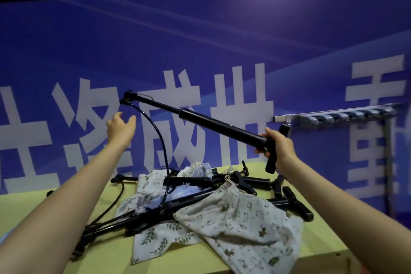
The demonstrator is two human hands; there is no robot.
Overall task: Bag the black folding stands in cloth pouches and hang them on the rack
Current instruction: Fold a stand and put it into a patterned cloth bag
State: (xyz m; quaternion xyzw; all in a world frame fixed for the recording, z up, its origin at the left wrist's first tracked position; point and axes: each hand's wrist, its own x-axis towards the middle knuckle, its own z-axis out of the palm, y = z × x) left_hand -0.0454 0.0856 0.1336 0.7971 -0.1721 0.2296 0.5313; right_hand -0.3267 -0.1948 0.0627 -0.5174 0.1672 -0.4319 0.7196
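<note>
Your right hand [279, 148] grips one stand [195, 115] by its foot end, raised over the bench [329, 249]; your left hand [121, 128] reaches, fingers spread, toward its tip. Nothing is bagged: stands and pouches [240, 218] lie heaped mid-bench, and the rack [347, 115] hangs bare.

Both bare forearms are stretched forward and upward. The left hand [121, 125] is held open, fingers loosely spread (nothing is touched). The right hand [279, 145] is curled in a grip, wrist bent slightly inward.
</note>
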